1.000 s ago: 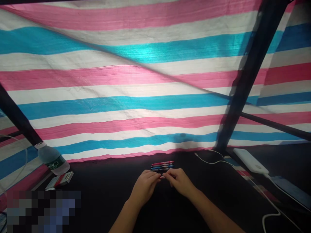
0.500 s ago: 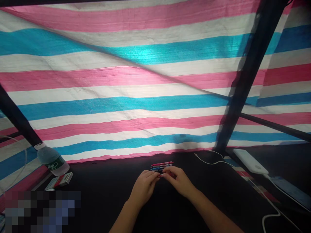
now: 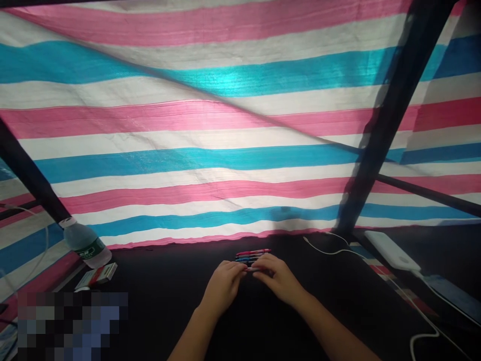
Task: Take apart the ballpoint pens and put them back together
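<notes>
My left hand (image 3: 224,288) and my right hand (image 3: 278,279) meet over a dark tabletop (image 3: 161,291), fingers curled together in a pinch around a thin pen (image 3: 252,269) held between them. Just beyond my fingertips lies a small row of pens (image 3: 252,255), red on the far side and blue nearer. Both forearms reach in from the bottom edge.
A striped pink, blue and white tarp (image 3: 210,125) hangs behind the table. A water bottle (image 3: 85,243) and a small red and white box (image 3: 98,275) sit at the left. A white power bank (image 3: 393,249) with white cables (image 3: 330,249) lies at the right, near dark frame poles (image 3: 379,130).
My hands have edged slightly forward, closer to the row of pens, still pinched on the pen. The view has shifted a little to the left.
</notes>
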`<action>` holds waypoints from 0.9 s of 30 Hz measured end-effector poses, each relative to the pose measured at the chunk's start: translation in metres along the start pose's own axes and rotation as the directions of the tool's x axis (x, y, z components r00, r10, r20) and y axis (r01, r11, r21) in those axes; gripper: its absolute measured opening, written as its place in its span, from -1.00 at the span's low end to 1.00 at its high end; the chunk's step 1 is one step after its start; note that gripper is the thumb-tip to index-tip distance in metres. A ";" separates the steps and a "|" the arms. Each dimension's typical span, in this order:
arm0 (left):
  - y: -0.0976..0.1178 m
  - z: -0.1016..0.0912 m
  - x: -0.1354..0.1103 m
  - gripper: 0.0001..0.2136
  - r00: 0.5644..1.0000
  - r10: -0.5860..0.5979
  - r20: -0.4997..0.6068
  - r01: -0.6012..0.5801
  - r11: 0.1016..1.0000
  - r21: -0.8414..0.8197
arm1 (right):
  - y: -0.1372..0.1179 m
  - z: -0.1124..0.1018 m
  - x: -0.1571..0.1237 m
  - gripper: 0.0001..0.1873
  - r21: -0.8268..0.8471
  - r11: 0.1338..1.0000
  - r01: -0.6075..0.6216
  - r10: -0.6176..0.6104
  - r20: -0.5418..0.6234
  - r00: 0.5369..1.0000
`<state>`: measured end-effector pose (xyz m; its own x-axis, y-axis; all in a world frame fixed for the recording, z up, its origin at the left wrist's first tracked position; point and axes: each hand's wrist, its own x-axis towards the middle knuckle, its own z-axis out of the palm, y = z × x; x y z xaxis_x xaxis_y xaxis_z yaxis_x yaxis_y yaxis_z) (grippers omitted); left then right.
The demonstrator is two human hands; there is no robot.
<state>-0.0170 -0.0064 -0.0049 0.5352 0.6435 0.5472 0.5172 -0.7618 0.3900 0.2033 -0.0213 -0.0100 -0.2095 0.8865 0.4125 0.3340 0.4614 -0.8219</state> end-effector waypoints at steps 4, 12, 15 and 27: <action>0.001 -0.001 0.002 -0.81 0.994 0.110 0.016 -0.111 0.993 0.049 | 0.003 0.005 0.001 -0.56 0.113 0.967 -0.227 0.214 0.118 0.970; 0.002 0.000 0.000 -0.79 0.999 -0.028 -0.017 0.027 0.998 -0.049 | 0.001 0.003 0.001 -0.69 0.037 0.996 -0.081 0.081 -0.010 0.997; 0.000 0.003 -0.002 -0.81 0.999 -0.040 -0.007 0.040 0.998 -0.049 | -0.004 -0.002 0.000 -0.73 0.002 0.995 -0.098 0.098 0.044 0.994; -0.001 0.000 0.001 -0.79 0.975 0.202 -0.088 -0.193 0.976 0.103 | -0.002 0.007 0.001 -0.26 0.235 0.835 -0.497 0.427 0.292 0.856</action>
<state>-0.0166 -0.0051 -0.0044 0.5679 0.4673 0.6776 0.4704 -0.8598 0.1987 0.1959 -0.0211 -0.0110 -0.3053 0.9455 -0.1129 0.1675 -0.0634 -0.9838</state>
